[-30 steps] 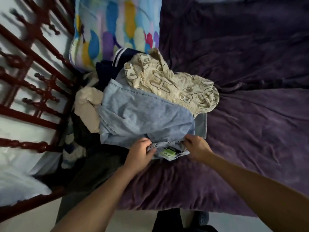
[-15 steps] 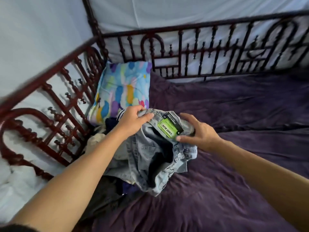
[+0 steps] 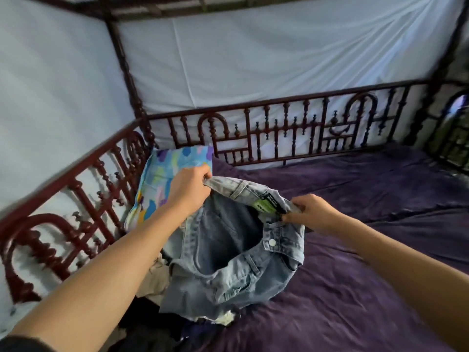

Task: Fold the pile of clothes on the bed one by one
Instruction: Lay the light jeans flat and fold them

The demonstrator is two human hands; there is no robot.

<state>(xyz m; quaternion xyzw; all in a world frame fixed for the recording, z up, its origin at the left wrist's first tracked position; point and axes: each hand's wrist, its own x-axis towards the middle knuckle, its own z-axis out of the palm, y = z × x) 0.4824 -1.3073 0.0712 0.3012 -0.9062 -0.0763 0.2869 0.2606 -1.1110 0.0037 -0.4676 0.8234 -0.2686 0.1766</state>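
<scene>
The left hand (image 3: 189,190) pinches one side of the jeans' (image 3: 228,262) waistband. The right hand (image 3: 311,213) pinches the other side, by the green tag (image 3: 265,207). The jeans hang open between them, over the pile of clothes (image 3: 157,275) on the purple bed (image 3: 368,262). Jeans look thick, floppy and a bit heavy. The waistband corners look like the best place to hold.
</scene>
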